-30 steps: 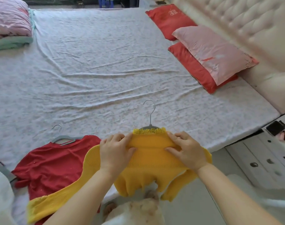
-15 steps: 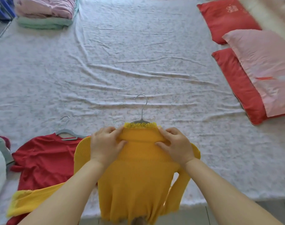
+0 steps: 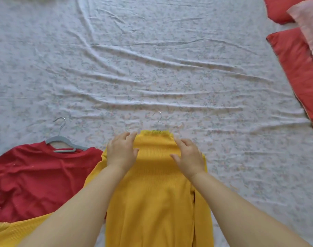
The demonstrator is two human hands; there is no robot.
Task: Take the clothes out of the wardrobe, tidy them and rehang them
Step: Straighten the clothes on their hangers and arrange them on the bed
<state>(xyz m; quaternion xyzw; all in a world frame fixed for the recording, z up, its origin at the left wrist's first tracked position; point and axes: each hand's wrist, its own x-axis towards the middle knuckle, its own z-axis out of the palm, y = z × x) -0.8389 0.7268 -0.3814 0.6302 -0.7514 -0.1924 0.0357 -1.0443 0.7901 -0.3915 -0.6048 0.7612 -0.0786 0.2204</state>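
Note:
A yellow knit sweater (image 3: 155, 193) lies flat on the bed sheet (image 3: 152, 68), and a metal hanger hook (image 3: 158, 120) sticks out of its lace collar. My left hand (image 3: 121, 152) grips the sweater's left shoulder, thumb on the front. At the right shoulder my right hand (image 3: 189, 155) holds it the same way. One yellow sleeve (image 3: 9, 232) trails to the lower left. Beside it on the left a red shirt (image 3: 36, 179) lies on a grey hanger (image 3: 61, 143).
Two red pillows (image 3: 298, 68) and a pink pillow (image 3: 310, 24) lie along the right edge of the bed. The wrinkled floral sheet stretches wide beyond the sweater.
Both hands have carried the yellow sweater forward from the bed's edge onto the sheet, where it now lies flatter. The view has tilted down and closer to the bed.

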